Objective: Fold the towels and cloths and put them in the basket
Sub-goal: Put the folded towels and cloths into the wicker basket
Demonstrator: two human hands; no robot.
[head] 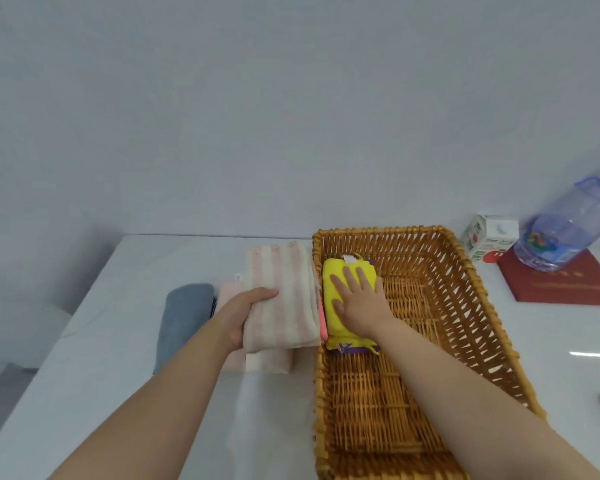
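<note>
While the left hand (244,315) grips a folded striped towel (281,299), thumb on top and fingers hidden beneath, the right hand (357,304) lies flat with straight, spread fingers on a folded yellow cloth (333,277). That cloth sits inside the basket (465,292), against its left wall and toward the far end, on top of a purple cloth (353,350) whose edge peeks out at the near side. The striped towel, pink and white, is held just outside the basket's left wall, beside the yellow cloth, its long side running away from the person. A thin coral edge (323,323) shows between the towel and the yellow cloth; what it belongs to I cannot tell. Under the left hand, more pale pink folded cloth (269,363) rests on the white table (118,393). Further left lies a folded grey towel (184,317), apart from both hands. Right of the basket stand a small carton (489,239) and a clear bottle (568,230), the bottle on a red book (568,284).
</note>
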